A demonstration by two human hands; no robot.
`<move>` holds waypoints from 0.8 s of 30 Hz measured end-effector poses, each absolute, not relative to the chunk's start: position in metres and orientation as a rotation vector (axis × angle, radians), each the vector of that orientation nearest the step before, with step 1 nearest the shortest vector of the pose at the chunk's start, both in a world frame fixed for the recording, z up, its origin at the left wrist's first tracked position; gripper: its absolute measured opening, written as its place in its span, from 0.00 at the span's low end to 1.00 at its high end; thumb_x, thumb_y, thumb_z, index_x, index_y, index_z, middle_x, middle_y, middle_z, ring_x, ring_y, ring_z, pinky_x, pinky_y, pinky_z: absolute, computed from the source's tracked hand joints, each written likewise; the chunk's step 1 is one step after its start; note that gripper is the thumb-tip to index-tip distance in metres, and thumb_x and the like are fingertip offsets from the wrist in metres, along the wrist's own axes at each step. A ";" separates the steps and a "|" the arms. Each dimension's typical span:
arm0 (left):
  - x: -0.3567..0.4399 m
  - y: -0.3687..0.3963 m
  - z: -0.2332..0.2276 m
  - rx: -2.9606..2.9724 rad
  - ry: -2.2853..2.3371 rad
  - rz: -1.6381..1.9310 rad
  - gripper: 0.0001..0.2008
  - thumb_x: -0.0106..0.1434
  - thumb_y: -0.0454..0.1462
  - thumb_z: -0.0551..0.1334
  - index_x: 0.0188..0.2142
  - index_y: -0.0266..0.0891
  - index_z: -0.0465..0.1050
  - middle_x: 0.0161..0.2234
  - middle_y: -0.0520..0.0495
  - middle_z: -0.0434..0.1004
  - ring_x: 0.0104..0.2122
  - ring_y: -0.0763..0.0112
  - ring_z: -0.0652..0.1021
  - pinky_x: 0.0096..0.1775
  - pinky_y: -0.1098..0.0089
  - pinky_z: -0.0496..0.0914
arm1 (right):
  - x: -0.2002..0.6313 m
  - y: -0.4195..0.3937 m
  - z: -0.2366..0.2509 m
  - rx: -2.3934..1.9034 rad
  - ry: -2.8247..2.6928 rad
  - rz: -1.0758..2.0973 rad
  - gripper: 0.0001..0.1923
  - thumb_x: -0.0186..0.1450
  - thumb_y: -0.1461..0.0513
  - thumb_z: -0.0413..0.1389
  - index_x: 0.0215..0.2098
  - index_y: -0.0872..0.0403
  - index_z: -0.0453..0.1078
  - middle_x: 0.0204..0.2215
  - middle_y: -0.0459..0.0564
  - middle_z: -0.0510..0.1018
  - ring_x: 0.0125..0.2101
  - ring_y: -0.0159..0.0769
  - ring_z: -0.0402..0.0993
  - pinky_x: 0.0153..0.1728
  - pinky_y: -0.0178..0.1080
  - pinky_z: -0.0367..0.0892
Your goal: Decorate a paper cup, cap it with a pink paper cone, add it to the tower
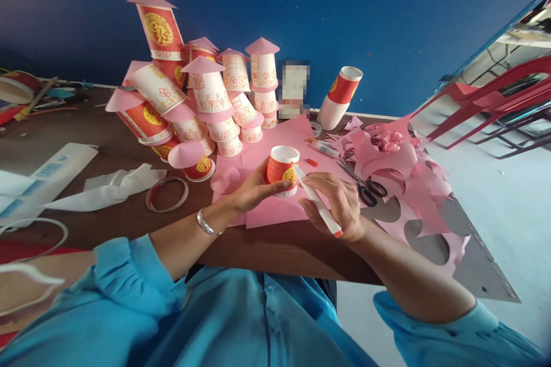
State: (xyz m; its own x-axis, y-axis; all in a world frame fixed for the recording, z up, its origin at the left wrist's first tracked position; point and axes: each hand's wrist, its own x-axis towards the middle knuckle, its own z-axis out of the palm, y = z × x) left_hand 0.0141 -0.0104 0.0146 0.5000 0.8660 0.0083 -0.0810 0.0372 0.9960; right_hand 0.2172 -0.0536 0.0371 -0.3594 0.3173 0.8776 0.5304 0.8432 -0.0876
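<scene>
My left hand is wrapped round a red paper cup with a yellow emblem and a white rim, its open mouth facing up. In my right hand is a white marker with a red end, its tip touching or very close to the cup's side. Pink paper sheets lie under the cup. A small red cap rests on the paper just beyond my right hand. Black scissors lie to the right of that hand.
Stacked paper cups with pink cone roofs stand at the back left. A nested cup stack leans near the blue wall. Cut pink scraps cover the right side. A tape roll and crumpled white paper lie left.
</scene>
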 end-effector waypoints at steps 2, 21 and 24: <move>0.014 -0.012 0.015 1.365 0.788 0.844 0.31 0.59 0.51 0.73 0.55 0.41 0.69 0.47 0.45 0.77 0.48 0.56 0.77 0.49 0.57 0.74 | 0.216 -0.054 0.040 -0.609 -1.965 -0.277 0.17 0.71 0.64 0.58 0.57 0.55 0.68 0.35 0.53 0.83 0.32 0.39 0.83 0.30 0.38 0.79; 0.016 -0.014 0.015 1.459 0.852 0.827 0.33 0.58 0.57 0.72 0.51 0.39 0.67 0.45 0.44 0.75 0.45 0.58 0.75 0.46 0.59 0.73 | 0.214 -0.055 0.045 -0.600 -1.983 -0.336 0.10 0.69 0.68 0.57 0.48 0.55 0.69 0.31 0.51 0.82 0.29 0.36 0.82 0.28 0.37 0.79; 0.016 -0.014 0.015 1.459 0.853 0.813 0.32 0.59 0.56 0.72 0.51 0.39 0.67 0.46 0.44 0.76 0.45 0.58 0.76 0.46 0.58 0.73 | 0.215 -0.055 0.046 -0.603 -1.986 -0.350 0.09 0.69 0.69 0.57 0.48 0.56 0.69 0.31 0.52 0.83 0.29 0.36 0.82 0.29 0.37 0.79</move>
State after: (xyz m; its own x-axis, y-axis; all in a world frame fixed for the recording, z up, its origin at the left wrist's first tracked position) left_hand 0.0157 -0.0143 0.0154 0.4867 0.8736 0.0044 0.0465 -0.0309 0.9984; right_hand 0.2146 -0.0554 0.0462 -0.3850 0.2644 0.8842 0.5511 0.8344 -0.0095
